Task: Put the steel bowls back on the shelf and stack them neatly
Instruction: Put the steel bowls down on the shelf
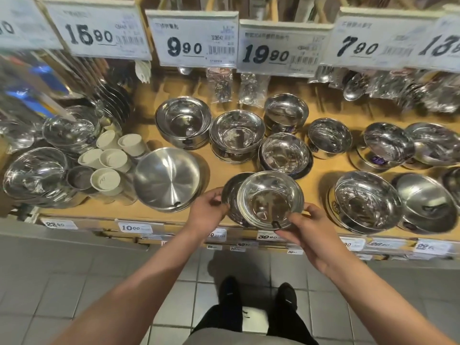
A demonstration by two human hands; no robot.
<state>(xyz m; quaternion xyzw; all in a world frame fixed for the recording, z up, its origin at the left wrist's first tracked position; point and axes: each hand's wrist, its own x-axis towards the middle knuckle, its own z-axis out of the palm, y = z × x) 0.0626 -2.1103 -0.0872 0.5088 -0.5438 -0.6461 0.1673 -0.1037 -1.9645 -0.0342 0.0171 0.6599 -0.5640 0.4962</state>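
Two hands hold a pair of steel bowls at the front edge of the shelf [219, 155], and the way they are held suggests the two are being nested. The top bowl [270, 199] sits partly inside the lower bowl [230, 192], shifted to the right, so the lower rim shows as a crescent on the left. The left hand [207, 210] curls its fingers against the lower bowl's left rim, probably to steady it. The right hand [302, 226] pinches the top bowl's near rim between thumb and fingers, a grip that would let the bowl be slid left until the rims line up. Both bowls hang over the bare patch of wood at the shelf's front; whether the lower one already rests on the board cannot be told. That patch looks like the intended spot: it lies between the brushed bowl [166, 179] on the left and a shiny stack [366, 201] on the right, with another stack [285, 151] just behind. Most bowls on the shelf already stand in stacks, so the job seems well along. White cups [109, 158] crowd the left side, and price cards [193, 38] hang above.
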